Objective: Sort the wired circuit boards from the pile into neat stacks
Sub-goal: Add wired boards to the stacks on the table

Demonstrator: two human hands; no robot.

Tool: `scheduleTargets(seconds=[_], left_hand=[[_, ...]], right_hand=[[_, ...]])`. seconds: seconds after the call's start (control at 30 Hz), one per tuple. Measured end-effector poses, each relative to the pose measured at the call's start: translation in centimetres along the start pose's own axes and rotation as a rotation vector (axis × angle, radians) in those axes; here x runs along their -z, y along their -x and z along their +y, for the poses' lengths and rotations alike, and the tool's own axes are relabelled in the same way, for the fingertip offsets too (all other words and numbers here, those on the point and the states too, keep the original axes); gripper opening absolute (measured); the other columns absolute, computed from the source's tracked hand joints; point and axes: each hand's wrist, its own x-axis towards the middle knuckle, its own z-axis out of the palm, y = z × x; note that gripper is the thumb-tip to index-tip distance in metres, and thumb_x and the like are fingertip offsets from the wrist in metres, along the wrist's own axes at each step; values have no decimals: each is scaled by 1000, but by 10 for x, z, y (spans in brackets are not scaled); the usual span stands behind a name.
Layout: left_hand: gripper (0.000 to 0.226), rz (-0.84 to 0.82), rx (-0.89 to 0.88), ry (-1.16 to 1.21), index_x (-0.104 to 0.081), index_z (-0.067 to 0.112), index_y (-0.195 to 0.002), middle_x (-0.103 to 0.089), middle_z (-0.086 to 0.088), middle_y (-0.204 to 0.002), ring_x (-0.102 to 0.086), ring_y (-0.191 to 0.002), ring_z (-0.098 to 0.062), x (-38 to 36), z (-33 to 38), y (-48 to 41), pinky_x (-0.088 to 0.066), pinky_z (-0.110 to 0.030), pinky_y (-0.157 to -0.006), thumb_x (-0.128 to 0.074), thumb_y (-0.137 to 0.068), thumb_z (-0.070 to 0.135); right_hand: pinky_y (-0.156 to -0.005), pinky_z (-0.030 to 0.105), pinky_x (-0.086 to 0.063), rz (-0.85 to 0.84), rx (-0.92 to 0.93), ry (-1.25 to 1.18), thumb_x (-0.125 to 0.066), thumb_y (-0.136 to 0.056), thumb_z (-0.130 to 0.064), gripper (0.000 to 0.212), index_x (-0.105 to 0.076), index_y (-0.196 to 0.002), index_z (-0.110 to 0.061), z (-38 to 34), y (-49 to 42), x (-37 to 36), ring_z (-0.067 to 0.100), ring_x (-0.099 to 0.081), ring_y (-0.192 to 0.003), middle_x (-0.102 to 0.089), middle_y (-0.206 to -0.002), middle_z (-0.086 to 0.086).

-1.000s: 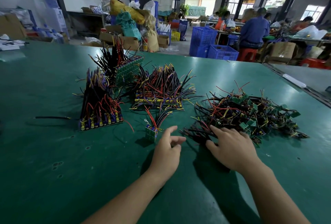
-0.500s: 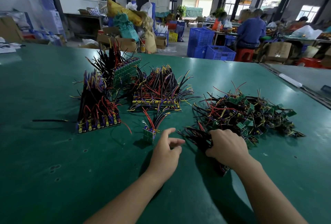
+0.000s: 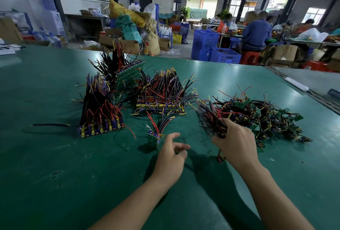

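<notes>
Well left of the pile [image 3: 266, 115], sorted stacks [image 3: 161, 99] of wired circuit boards stood on the green desk [image 3: 55, 174]. Nearer it, a lone small board [image 3: 153, 138] leaned just beside the left hand [image 3: 170, 158], whose fingers [image 3: 181, 146] were loosely spread and empty. At the pile's left edge the right hand [image 3: 237, 145] gripped a bundle of wired boards [image 3: 211, 117]; its wires looked snagged in the pile, so a sharp pull might drag others loose.
</notes>
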Motion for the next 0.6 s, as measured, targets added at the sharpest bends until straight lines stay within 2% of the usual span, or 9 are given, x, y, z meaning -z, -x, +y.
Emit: scheduleTargets(seconds=[0.1, 0.17, 0.23, 0.33, 0.5, 0.6], left_hand=[[44, 1, -6, 8, -44, 28, -122, -68, 4, -98, -57, -72, 7, 0, 0, -1, -40, -3, -57, -51, -91, -2], [44, 2, -2, 7, -44, 28, -122, -68, 4, -98, -58, -81, 0, 0, 0, -2, -39, -2, -59, -51, -90, -1], [45, 4, 1, 1, -43, 29, -122, -69, 5, -98, -59, -88, -4, -1, 0, -2, -39, -1, -63, -52, -90, 0], [45, 0, 9, -1, -43, 30, -123, -69, 6, -98, -61, -93, -6, -2, -1, -2, -40, -8, -71, -52, -91, 0], [45, -1, 31, 8, -43, 35, -119, -69, 8, -98, -62, -93, -4, -2, -1, -3, -41, -9, -69, -52, -91, 2], [45, 26, 15, -7, -46, 33, -118, -69, 5, -97, -61, -91, -9, -3, 1, -3, -41, -11, -72, -56, -88, 0]], right_hand=[[-55, 31, -37, 160, -49, -8, -76, -73, -17, 21, -66, -91, -11, -1, -13, 6, 31, -57, -61, -63, -70, 6], [-59, 35, -47, 199, -50, 55, -74, -75, -19, 22, -67, -94, -11, 0, -30, 16, 34, -61, -66, -68, -78, 10], [-62, 38, -51, 215, -26, 139, -69, -80, -20, 22, -67, -100, -12, 1, -52, 25, 35, -62, -70, -67, -84, 10], [-59, 33, -42, 145, 9, 292, -65, -83, -16, 23, -66, -106, -14, 0, -82, 31, 33, -59, -71, -64, -87, 8], [-59, 31, -39, -1, 61, 366, -62, -82, -15, 19, -66, -101, -15, -13, -84, 17, 32, -64, -76, -66, -87, 7], [-63, 33, -36, -66, 169, 456, -55, -87, -12, 30, -56, -117, -18, -27, -52, -20, 30, -70, -84, -64, -103, 5]])
